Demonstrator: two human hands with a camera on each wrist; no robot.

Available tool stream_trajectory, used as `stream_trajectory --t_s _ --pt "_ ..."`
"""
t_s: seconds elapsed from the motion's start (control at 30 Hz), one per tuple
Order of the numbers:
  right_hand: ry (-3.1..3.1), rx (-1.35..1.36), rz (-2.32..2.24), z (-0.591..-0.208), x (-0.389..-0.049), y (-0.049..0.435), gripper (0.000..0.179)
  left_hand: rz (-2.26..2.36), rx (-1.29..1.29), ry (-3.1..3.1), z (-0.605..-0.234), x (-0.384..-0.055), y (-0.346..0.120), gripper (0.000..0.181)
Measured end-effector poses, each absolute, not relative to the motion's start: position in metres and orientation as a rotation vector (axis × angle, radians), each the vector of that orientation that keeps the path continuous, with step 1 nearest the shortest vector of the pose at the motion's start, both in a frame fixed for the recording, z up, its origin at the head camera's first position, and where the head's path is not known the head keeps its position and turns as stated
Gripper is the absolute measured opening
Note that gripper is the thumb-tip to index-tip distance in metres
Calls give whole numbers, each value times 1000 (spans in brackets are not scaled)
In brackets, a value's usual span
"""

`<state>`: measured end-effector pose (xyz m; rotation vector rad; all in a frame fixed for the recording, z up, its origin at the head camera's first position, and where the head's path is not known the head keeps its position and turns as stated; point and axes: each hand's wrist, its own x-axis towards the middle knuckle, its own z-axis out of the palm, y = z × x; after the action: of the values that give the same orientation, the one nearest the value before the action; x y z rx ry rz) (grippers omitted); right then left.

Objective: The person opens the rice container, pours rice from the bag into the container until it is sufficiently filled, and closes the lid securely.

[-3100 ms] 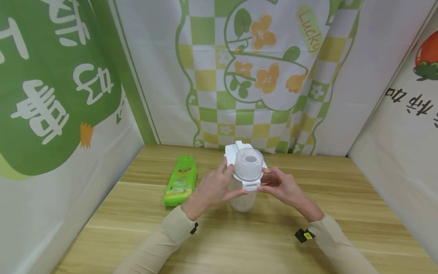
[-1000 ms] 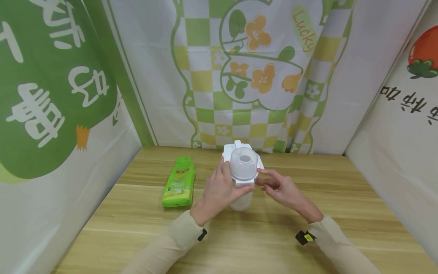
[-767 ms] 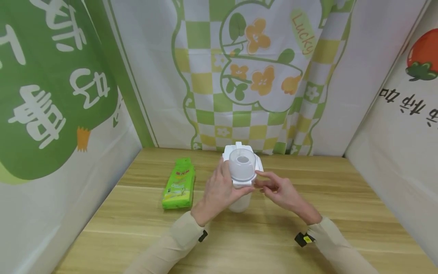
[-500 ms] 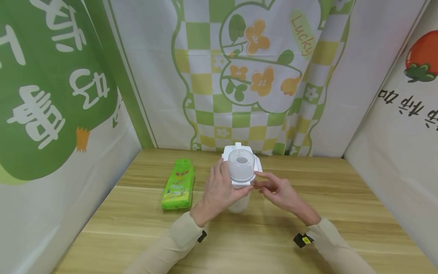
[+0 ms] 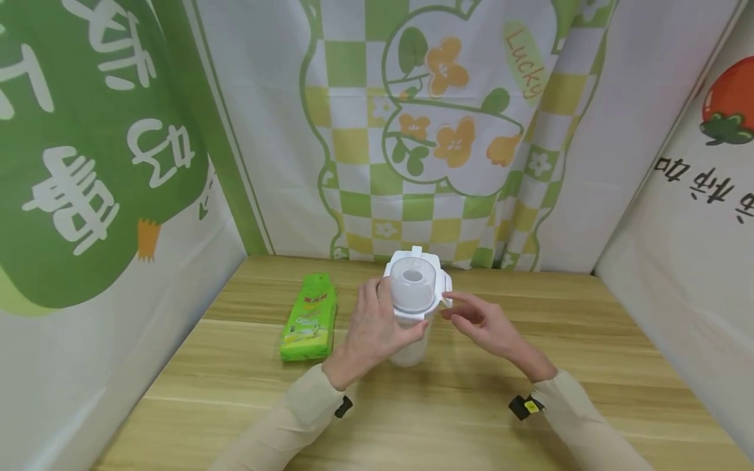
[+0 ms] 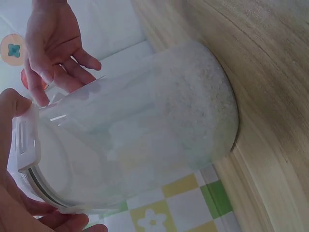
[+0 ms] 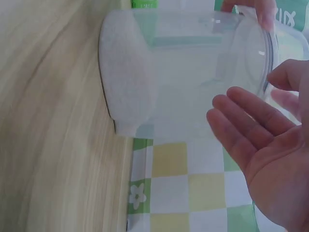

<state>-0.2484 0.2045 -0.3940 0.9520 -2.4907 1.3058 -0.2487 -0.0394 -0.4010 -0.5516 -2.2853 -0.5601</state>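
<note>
A clear storage canister (image 5: 410, 350) stands upright on the wooden table, pale grains (image 6: 203, 92) filling its lower part. On top sits a white lid (image 5: 438, 294) with a clear domed cap (image 5: 412, 284). My left hand (image 5: 374, 324) grips the lid from the left, thumb along the front and fingers round the far side. At the lid's right side, my right hand (image 5: 489, 327) touches a white clasp (image 5: 448, 291) that stands out from the rim. Its other fingers (image 7: 241, 116) are loosely spread beside the canister wall.
A green printed packet (image 5: 309, 320) lies on the wooden table (image 5: 430, 418), left of the canister. Printed cloth walls (image 5: 377, 131) close in the back and both sides.
Both hands earlier were at the lid's front clasp. My right hand has shifted to the right-hand clasp, which now stands out further. The canister is turned slightly; the packet stays put.
</note>
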Motion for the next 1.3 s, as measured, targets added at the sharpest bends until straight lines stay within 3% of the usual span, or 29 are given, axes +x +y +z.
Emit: stream_trajectory --t_s 0.53,0.8,1.3 --pt "-2455 759 1178 -400 -272 226 47 -607 -777 -2415 -395 -248 -56 90" --pt "-2538 789 1311 -398 -276 231 65 -616 -897 -2430 -388 -254 -67 87" --pt "-2620 884 1527 -398 -269 234 73 -824 -1136 -2495 -389 -272 -82 91"
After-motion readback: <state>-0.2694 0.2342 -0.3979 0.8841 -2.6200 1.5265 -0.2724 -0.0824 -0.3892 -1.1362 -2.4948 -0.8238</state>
